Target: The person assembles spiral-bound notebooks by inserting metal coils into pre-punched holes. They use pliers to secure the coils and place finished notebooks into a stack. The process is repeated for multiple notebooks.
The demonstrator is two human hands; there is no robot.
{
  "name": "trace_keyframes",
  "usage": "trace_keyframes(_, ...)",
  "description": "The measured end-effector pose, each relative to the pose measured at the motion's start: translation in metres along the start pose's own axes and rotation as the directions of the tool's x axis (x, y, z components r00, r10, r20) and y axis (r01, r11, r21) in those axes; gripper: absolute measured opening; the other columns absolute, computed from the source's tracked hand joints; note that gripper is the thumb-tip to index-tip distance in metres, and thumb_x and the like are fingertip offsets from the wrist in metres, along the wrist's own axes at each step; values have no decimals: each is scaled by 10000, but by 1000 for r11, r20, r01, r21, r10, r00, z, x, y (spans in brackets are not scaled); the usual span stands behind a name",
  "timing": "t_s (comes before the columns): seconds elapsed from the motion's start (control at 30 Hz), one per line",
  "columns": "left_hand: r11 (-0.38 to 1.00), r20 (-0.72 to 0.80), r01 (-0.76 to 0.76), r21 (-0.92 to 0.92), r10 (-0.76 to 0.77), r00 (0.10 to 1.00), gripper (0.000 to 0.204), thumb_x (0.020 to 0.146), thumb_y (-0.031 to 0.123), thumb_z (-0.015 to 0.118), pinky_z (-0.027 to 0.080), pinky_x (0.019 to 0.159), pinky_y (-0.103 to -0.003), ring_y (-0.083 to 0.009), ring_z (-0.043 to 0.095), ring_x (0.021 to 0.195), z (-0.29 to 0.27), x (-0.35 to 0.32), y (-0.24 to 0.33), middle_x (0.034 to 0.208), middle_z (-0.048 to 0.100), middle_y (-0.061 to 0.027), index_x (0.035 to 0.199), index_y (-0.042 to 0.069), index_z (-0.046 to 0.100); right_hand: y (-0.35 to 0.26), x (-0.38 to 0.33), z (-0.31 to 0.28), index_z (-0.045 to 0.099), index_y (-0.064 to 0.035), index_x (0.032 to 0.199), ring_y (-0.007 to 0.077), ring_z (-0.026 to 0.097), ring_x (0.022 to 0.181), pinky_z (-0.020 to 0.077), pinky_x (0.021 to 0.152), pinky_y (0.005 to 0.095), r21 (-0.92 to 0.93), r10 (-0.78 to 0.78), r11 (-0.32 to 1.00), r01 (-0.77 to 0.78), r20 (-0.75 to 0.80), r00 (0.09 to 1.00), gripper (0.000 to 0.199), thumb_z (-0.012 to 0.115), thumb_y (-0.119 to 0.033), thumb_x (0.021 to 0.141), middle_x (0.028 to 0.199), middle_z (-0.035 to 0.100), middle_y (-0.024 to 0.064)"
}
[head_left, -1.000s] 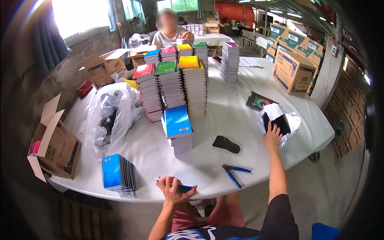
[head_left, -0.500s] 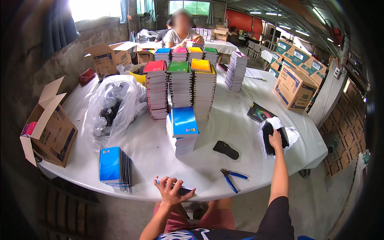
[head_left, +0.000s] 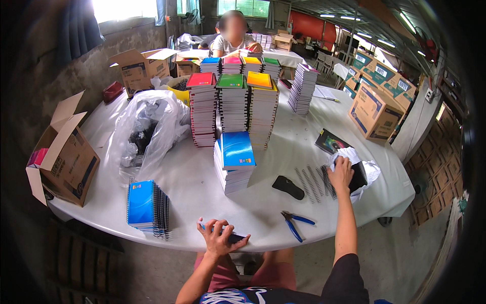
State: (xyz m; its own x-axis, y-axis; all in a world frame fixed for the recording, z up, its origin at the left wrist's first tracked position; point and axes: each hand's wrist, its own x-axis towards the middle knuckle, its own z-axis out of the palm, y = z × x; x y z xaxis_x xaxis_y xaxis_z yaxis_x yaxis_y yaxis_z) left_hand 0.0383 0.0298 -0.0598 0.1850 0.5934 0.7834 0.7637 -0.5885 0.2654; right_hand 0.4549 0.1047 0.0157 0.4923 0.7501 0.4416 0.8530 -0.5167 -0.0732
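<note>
Near the table's front edge my left hand [head_left: 221,236] is closed over a notebook [head_left: 236,237], its fingers bent across the top; only a blue part and a dark edge show. Off to the right my right hand [head_left: 341,175] curls its fingers on black spiral binding coils [head_left: 325,178] beside an opened white wrapper [head_left: 372,171]. More black coils fill that wrapper. Several loose coils [head_left: 308,183] lie side by side on the white cloth, left of the hand. Between the hands rest blue-handled cutting pliers [head_left: 298,223] and a black pouch [head_left: 288,188].
Tall stacks of spiral notebooks [head_left: 233,109] rise mid-table, with blue ones [head_left: 238,152] in front and at front left [head_left: 143,205]. A plastic bag of coils [head_left: 152,131] and an open carton [head_left: 73,157] stand left. A dark booklet [head_left: 331,142] lies by the wrapper. Another person sits opposite.
Several coils now lie spread on the table left of the wrapper, where the cloth was bare. My right hand has shifted slightly left from the coil bundle. My left hand keeps its hold.
</note>
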Motion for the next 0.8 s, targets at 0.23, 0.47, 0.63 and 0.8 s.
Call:
trace_keyframes(0.23,1000,-4,10,-2,-10,1000,431,564,512,761,242,891,-566,-203,463,901,2,-2,-2,825,507,4,710,170,544,-42,-19,36,483,-86,1238,315,478,1151,414,902,458,210,-140,973,97,201,970,699,666,-533,733,1210,491,139)
trace_keyframes(0.47,1000,-6,14,-9,-15,1000,426,565,502,763,240,894,-566,-204,463,907,0,-4,-3,836,512,0,715,169,545,-80,-51,52,586,-84,1124,346,596,945,483,810,429,321,-313,919,227,247,917,403,636,-316,798,1055,586,179)
trace_keyframes(0.63,1000,-18,8,-18,-8,1000,429,557,496,770,244,890,-572,-205,462,904,1,-2,-1,841,511,-1,714,168,543,-35,-28,66,622,-54,1033,353,614,902,500,770,443,54,-205,979,198,305,930,254,530,-34,796,984,617,164)
trace_keyframes(0.8,1000,-11,-5,-9,5,1000,462,548,501,785,252,905,-548,-238,461,921,0,-2,-1,849,515,-25,726,147,547,7,-19,37,561,-17,1137,340,550,993,437,859,416,205,-110,973,108,-1,994,327,461,7,827,1054,570,176)
